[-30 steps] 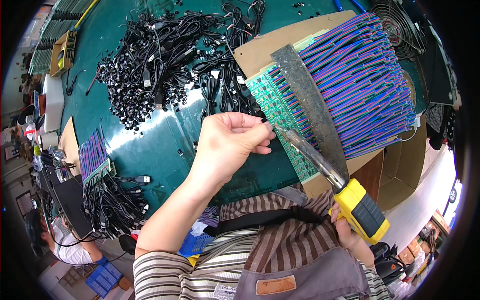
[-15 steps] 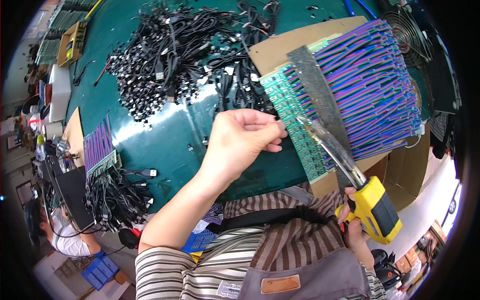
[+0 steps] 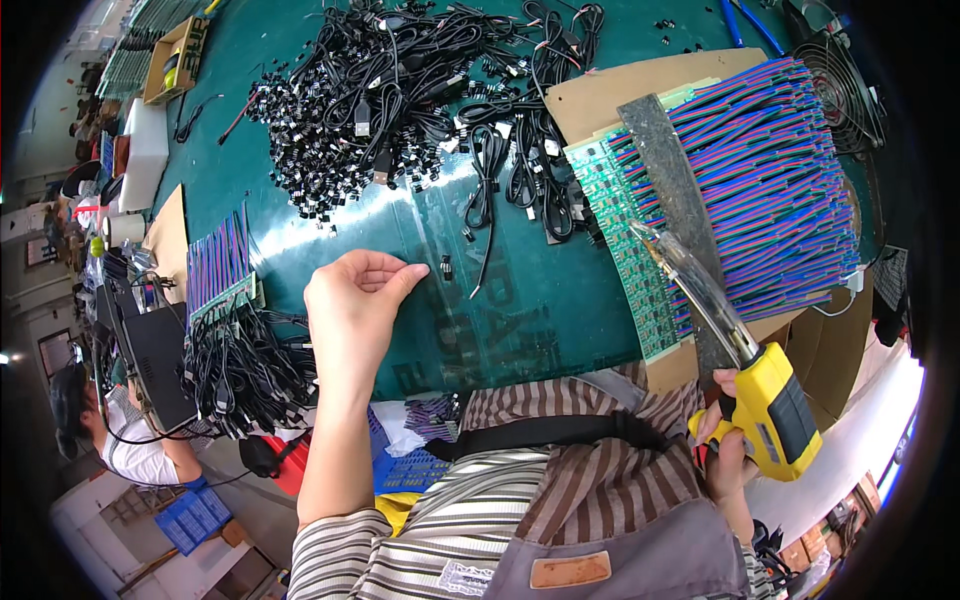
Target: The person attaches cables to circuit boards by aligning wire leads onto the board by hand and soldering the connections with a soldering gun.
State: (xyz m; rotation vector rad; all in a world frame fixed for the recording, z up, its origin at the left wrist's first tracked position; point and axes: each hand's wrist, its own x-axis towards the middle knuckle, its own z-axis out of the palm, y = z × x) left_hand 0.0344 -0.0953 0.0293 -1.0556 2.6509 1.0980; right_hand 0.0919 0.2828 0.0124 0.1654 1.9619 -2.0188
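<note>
"Right hand (image 3: pixel 728 465) at four o'clock, fingers curled round a yellow soldering gun (image 3: pixel 778 405)!"

"And the left hand (image 3: pixel 350 305) at nine, thumb and forefinger pressed together, just beside a small black connector (image 3: pixel 446 268) on the table (image 3: pixel 545 345)."

"Anything pinched?"

"Can't tell! Gun's tip is over the green circuit boards (image 3: pixel 645 290) near three."

"Metal bar (image 3: pixel 670 165) across their coloured wires (image 3: pixel 775 190) at two; farther off, black cables (image 3: pixel 390 80) heaped at eleven!"

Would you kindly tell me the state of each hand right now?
Left hand: closed, thumb and fingers pinched together; whether anything is between them cannot be told.
Right hand: closed, holding the yellow soldering gun.
</note>
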